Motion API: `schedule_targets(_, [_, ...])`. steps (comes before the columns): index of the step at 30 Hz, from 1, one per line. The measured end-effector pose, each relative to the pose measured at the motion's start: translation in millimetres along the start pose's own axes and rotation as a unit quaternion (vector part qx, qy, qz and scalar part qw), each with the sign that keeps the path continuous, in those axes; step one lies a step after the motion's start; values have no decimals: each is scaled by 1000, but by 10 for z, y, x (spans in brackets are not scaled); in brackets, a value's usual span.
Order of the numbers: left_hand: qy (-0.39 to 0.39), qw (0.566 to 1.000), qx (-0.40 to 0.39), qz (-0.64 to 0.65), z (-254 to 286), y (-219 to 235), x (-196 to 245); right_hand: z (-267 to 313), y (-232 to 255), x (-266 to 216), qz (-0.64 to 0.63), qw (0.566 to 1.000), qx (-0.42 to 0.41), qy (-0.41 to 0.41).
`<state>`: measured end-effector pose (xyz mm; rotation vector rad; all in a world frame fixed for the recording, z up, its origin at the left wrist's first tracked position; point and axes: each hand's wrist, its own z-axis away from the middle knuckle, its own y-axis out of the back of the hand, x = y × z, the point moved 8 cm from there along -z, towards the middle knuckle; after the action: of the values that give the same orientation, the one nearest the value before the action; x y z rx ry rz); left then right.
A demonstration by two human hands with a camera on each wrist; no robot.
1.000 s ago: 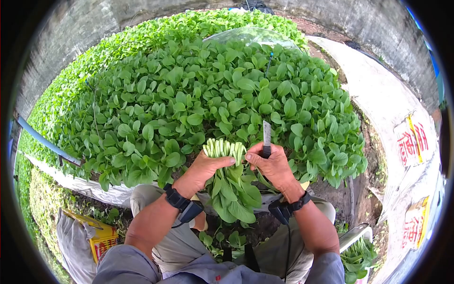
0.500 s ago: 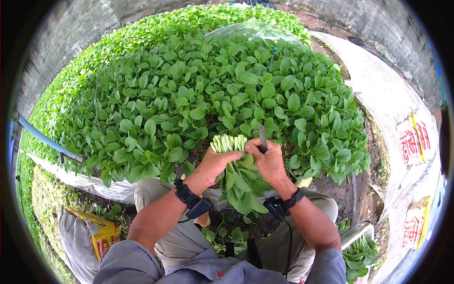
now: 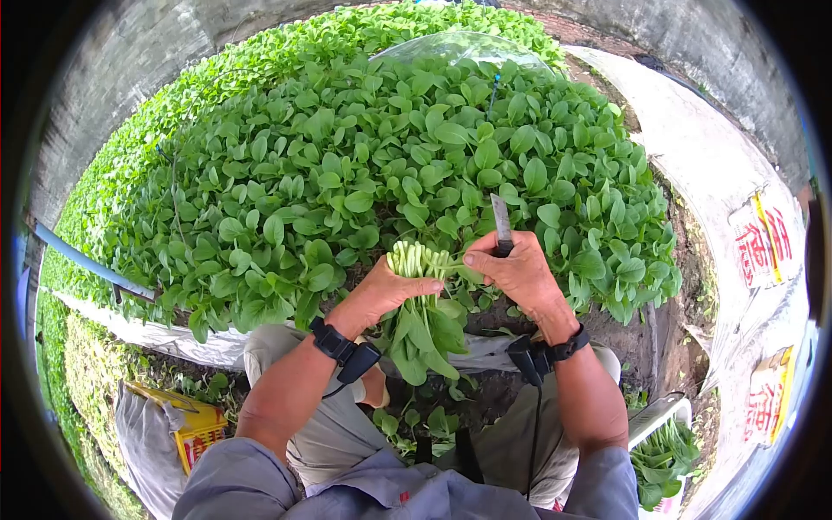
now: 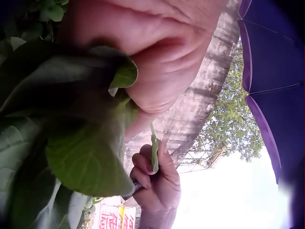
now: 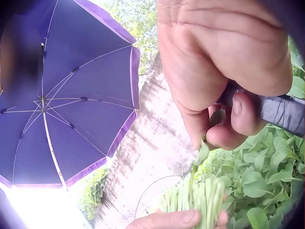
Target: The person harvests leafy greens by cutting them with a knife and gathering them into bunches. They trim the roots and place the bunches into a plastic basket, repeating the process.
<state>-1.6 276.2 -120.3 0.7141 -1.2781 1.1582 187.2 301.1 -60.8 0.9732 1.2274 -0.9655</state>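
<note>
My left hand [image 3: 385,292] grips a bunch of leafy greens [image 3: 419,260], its pale cut stems upward and its leaves hanging below the fist. The thumb lies across the stems. To its right, my right hand [image 3: 518,267] holds a knife [image 3: 502,222] in its curled fingers, the blade pointing up and away. Between thumb and forefinger that same hand pinches a small leaf [image 5: 202,153] on a thin stalk, which reaches the cut stems in the right wrist view. In the left wrist view, the bunch's leaves [image 4: 90,157] hide much of the scene.
A dense bed of growing greens [image 3: 329,165] spreads ahead. At the lower right stands a white basket [image 3: 676,414] of cut greens; at the lower left, a yellow crate [image 3: 201,433] with grey cloth. White sheeting [image 3: 693,165] runs along the right. A purple umbrella [image 5: 90,81] is overhead.
My right hand has moved right, away from the stems, with the knife and a pinched leaf. The left hand keeps its grip on the bunch.
</note>
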Motion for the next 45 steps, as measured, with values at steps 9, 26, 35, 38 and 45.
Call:
schedule_targets(9, [36, 968, 11, -250, 152, 96, 9, -354, 918, 433, 241, 958, 154, 26])
schedule_targets(26, [83, 654, -277, -699, -132, 36, -1570, 33, -1606, 3597, 256, 960, -23, 108])
schedule_targets(35, [133, 577, -68, -803, -1046, 1010, -1164, -464, -1715, 3609, -123, 977, 61, -161])
schedule_targets(38, [148, 615, -42, -773, -946, 1110, -1133, -670, -1811, 3588, -150, 970, 57, -182])
schedule_targets(45, [148, 659, -28, -737, -824, 1149, -1093, -396, -2498, 3599, -318, 883, 26, -345])
